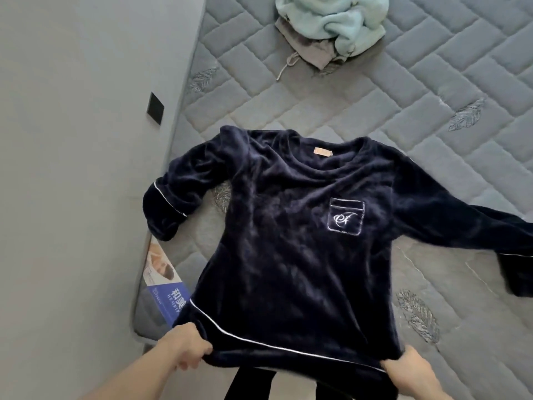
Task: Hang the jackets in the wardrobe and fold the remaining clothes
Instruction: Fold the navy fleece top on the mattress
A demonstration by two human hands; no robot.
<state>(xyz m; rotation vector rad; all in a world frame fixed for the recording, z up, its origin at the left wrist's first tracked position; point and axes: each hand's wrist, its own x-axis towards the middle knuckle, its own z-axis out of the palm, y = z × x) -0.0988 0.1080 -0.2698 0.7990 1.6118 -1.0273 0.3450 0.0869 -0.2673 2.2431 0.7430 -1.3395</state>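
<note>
Fleece pyjama top (pixel 291 241), navy with white piping and a monogrammed chest pocket (pixel 345 216), lies face up and spread across the quilted mattress (pixel 375 105), collar away from us and hem at the near edge. We hold that hem at its two corners: our left hand (pixel 187 346) has its fingers curled into the fabric at the left corner, and our right hand (pixel 409 368) grips the right corner, though its fingertips are tucked under the cloth and we cannot see quite how they lie. We judge the garment soft, thick and light, limp rather than stiff, likely to sag and bunch wherever it is unsupported; the piped hem and the shoulder seams look the surest places to take hold for folding. One sleeve (pixel 170 203) is bent back on itself against the grey wall (pixel 72 168) on the left, while the other sleeve (pixel 461 226) runs out past the right edge of the view, so both would need bringing in first. Beyond the collar sits a heap of pale mint fleece (pixel 331 15) over a grey drawstring garment (pixel 300 50), well apart from the top. A printed mattress label (pixel 164 284) shows beside the hem's left corner, and a dark switch plate (pixel 155 108) is fixed to the wall. Nothing lies on the top itself.
</note>
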